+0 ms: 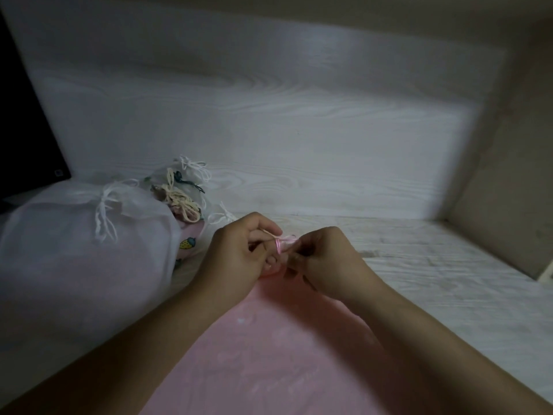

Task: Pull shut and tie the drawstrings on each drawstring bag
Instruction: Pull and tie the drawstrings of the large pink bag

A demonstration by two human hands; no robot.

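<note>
Right at the centre, the left hand [239, 253] and the right hand [321, 259] sit close together, knuckles nearly meeting, each with fingers curled and pinching a strand of the pink drawstring [282, 242]. A small loop of that cord stands up between them, so this looks like the knot being formed: one hand anchors, the other feeds the loop. Holding it this tight and this near makes sense, since slack cord would let the neck reopen.

Beneath the wrists lies the pink bag [269, 354], spread flat toward the camera with its gathered mouth tucked under the fingers; how fully it has closed is hidden by the hands. It rests on the pale wood-grain counter [329, 175], mouth pointing away so both cords pull outward evenly.

Off to the left, well apart from the work, a large sheer white bag [74, 250] sits with its white strings already bowed, and behind it a cluster of smaller bags [179, 190] also looks tied. That reads as a finished pile, kept aside. A dark panel [21, 115] fills the far left edge.
</note>
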